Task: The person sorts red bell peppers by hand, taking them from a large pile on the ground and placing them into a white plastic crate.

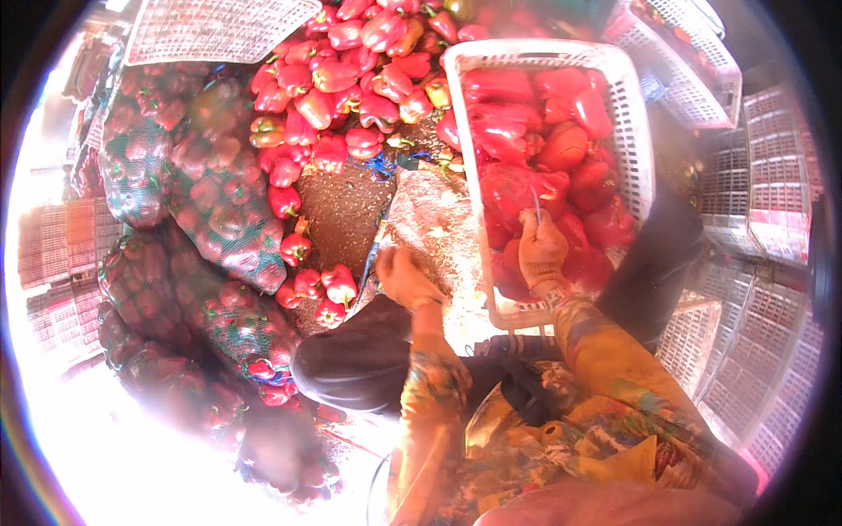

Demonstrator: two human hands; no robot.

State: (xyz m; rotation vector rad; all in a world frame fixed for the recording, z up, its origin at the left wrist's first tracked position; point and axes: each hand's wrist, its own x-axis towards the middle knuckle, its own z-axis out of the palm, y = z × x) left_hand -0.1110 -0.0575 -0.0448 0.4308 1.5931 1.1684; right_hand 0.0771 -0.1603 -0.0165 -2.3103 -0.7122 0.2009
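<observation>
My right hand (541, 252), in a light glove, is closed around a small knife (536, 203) with a thin pale blade pointing up. It is above the near part of a white plastic crate (640, 131) that holds many red bell peppers (563, 145). Left of the crate, my left hand (407, 279) hovers over a pale sack (430, 206) on the ground. Its fingers are loosely bent and a little apart, and I see nothing in them. A few loose red peppers (338, 284) lie beyond it to the left.
A large heap of red peppers (338, 74) lies at the far side. Green mesh bags (224, 206) full of peppers line the left. An overturned white crate (215, 31) is at the back left, and stacked crates (776, 175) stand on the right. My bent knee (351, 355) is near the left hand.
</observation>
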